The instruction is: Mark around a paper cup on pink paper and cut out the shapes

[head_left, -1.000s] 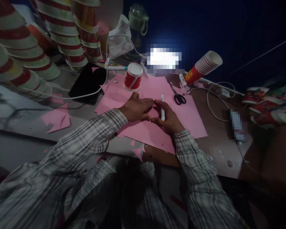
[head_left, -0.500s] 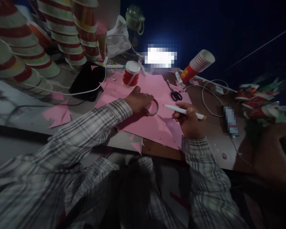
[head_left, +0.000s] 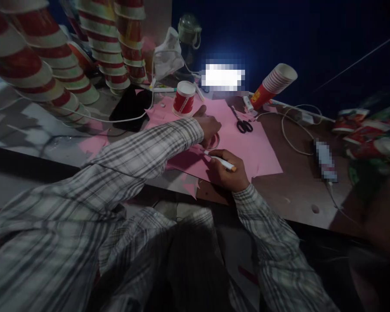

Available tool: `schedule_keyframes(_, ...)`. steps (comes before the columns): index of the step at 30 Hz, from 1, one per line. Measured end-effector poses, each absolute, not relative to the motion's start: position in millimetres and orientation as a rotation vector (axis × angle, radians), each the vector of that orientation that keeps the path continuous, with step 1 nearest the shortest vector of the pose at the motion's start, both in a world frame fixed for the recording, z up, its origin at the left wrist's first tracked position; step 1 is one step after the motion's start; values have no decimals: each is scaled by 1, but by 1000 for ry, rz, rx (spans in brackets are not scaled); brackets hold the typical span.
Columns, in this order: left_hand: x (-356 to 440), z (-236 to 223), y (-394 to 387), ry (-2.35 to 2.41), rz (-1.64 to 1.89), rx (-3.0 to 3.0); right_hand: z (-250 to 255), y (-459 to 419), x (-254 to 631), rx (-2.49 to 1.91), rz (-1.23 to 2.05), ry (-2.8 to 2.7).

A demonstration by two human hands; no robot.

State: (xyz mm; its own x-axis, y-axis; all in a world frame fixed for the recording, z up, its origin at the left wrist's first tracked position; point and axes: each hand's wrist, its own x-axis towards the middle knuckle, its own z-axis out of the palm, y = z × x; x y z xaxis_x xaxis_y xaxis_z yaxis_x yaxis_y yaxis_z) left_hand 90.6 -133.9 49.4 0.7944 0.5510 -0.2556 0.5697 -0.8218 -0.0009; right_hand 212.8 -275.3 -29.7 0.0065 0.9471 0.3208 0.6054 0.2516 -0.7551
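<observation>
A sheet of pink paper (head_left: 260, 149) lies on the table in front of me. My left hand (head_left: 209, 126) is over it, fingers curled down on the left edge of a thin round ring (head_left: 217, 141) that rests flat on the paper. Part of the ring is hidden under the fingers. In my right hand (head_left: 232, 175) is a white marker (head_left: 223, 163) with an orange end. Its tip points left, close to the paper just below the ring. A red and white paper cup (head_left: 183, 99) stands upside down beyond my left hand.
Black-handled scissors (head_left: 243, 125) lie on the sheet's far right. A tilted stack of paper cups (head_left: 273, 86) and a glue stick (head_left: 248, 104) are behind. Tall cup columns (head_left: 107, 47) stand left. Cables, a phone (head_left: 325, 160), pink scraps (head_left: 94, 145) and a co-worker's blurred arm (head_left: 385, 212) also show.
My right hand has brought the marker left and nearer, to the ring's lower side. The sheet's near right corner has swung right and away. My left hand stays at the ring.
</observation>
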Motion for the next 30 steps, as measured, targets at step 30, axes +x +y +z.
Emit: schedule_keyframes(30, 98, 60, -141, 933, -529, 2890, -22, -267, 269, -1702, 565, -1487)
